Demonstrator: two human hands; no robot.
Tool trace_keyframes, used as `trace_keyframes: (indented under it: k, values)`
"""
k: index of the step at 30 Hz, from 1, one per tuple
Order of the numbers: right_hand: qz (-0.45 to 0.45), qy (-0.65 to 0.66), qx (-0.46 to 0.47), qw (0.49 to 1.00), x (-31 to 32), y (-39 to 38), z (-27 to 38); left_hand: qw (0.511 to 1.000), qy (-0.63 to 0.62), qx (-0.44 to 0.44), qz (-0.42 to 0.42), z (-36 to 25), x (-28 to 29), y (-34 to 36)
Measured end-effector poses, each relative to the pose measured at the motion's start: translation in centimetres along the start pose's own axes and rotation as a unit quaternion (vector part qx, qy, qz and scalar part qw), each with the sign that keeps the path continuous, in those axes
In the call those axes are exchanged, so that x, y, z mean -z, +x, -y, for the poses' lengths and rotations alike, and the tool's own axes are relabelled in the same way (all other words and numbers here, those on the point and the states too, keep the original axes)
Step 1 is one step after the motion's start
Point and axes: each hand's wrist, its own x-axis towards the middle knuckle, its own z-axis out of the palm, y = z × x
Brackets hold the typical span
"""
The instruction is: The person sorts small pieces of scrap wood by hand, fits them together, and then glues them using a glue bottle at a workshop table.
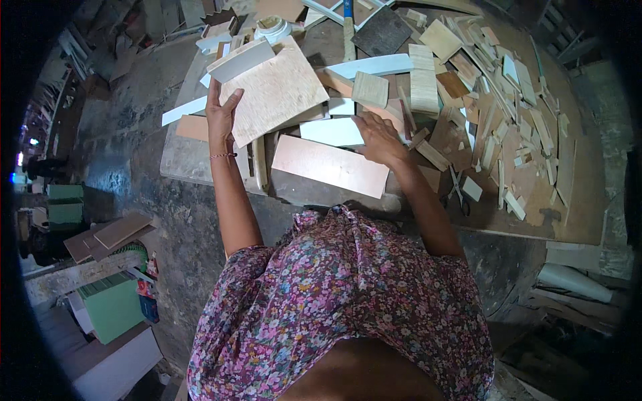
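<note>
- The left hand [224, 112] grips the left edge of a pale plywood panel [284, 93], thumb over its face, on the table's [580, 210] left side.
- The right hand [380, 139] lies over a white board's [326, 132] right end, fingers bent; whether gripping, I cannot tell.
- A pinkish board [328, 167] lies nearer.

No readable lettering, numbers or signs anywhere.

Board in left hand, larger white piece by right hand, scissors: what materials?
Board: likely plywood, apparently unvarnished; pale, streaky face. White piece: perhaps painted or laminated sheet; even, bright white, no visible grain. Scissors: dull grey blades suggest metal; dark handles, material unclear.
</note>
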Motion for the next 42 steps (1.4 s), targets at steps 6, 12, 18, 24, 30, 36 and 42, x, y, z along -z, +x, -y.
trace_keyframes:
  k: [6, 12, 18, 24, 30, 36, 42]
  values:
    - [0.01, -0.035, 0.026, 0.999, 0.0, 1.1, -1.1, 0.999, 0.028, -0.012, 0.044, 0.3, -1.0, 0.8]
    - [-0.033, -0.025, 0.046, 0.998, 2.1, 0.9, -1.3, 0.998, 0.022, -0.027, 0.061, -0.1, -4.0, 1.7]
    - [-0.101, -0.02, 0.052, 0.993, 4.4, -0.8, -3.4, 0.994, -0.016, -0.038, 0.106, 1.0, -5.3, 2.9]
    - [-0.116, 0.005, -0.053, 0.992, 8.0, -4.2, -5.8, 0.996, -0.015, -0.002, 0.086, 3.0, -5.0, 2.9]
    - [-0.206, 0.131, -0.225, 0.943, 10.1, -6.8, -7.4, 0.994, -0.03, 0.016, 0.101, 4.9, -7.0, 1.7]
    - [-0.273, 0.183, -0.127, 0.936, 8.9, -5.0, -6.3, 0.986, -0.006, 0.029, 0.162, 5.8, -10.9, -0.5]
    - [-0.26, 0.165, -0.002, 0.951, 7.7, -3.1, -4.0, 0.979, -0.038, 0.037, 0.197, 8.6, -12.7, -1.1]
